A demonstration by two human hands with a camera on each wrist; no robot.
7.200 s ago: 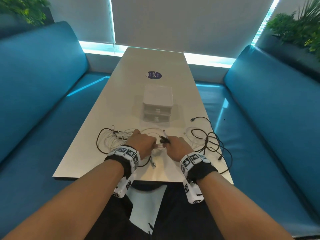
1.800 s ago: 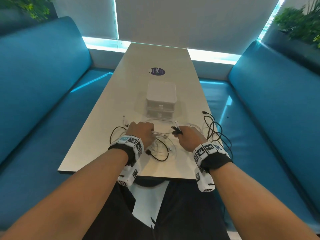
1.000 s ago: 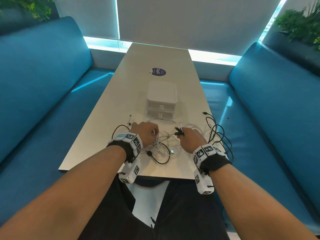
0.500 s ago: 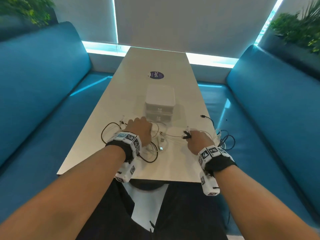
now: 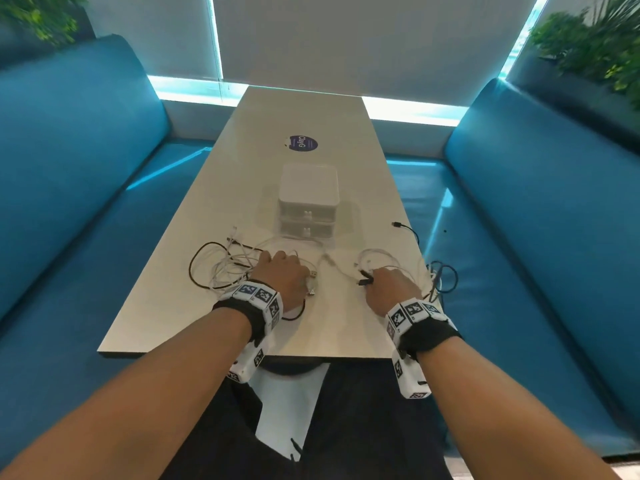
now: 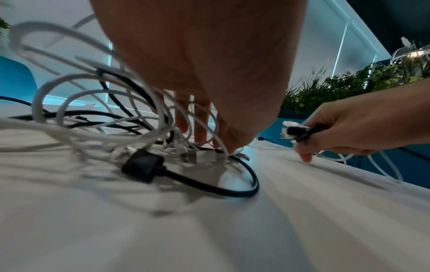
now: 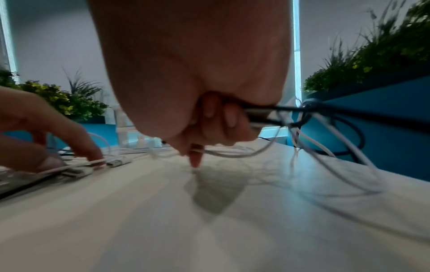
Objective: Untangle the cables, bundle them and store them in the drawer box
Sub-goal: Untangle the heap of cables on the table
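Observation:
A tangle of white and black cables (image 5: 221, 268) lies on the table's near left. My left hand (image 5: 285, 271) rests on it, its straight fingers (image 6: 200, 128) pressing the strands (image 6: 97, 110) down onto the tabletop. My right hand (image 5: 381, 284), about a hand's width to the right, grips a bunch of cable ends (image 6: 295, 130), black and white, with curled fingers (image 7: 221, 117). From that fist, black and white cables (image 7: 325, 112) run off over the table's right edge (image 5: 443, 278). The white two-drawer box (image 5: 308, 199) stands just beyond the hands, both drawers shut.
The narrow white table (image 5: 311, 116) runs away from me between two blue benches (image 5: 69, 168). A loose black cable end (image 5: 398, 224) lies near the right edge. USB plugs (image 7: 118, 162) lie by my left fingers. A purple sticker (image 5: 303, 143) is behind the box.
My hands have drawn apart. The right hand pulled its cable ends to the right, and the black loops slid over the table's right edge. The left hand stayed on the tangle.

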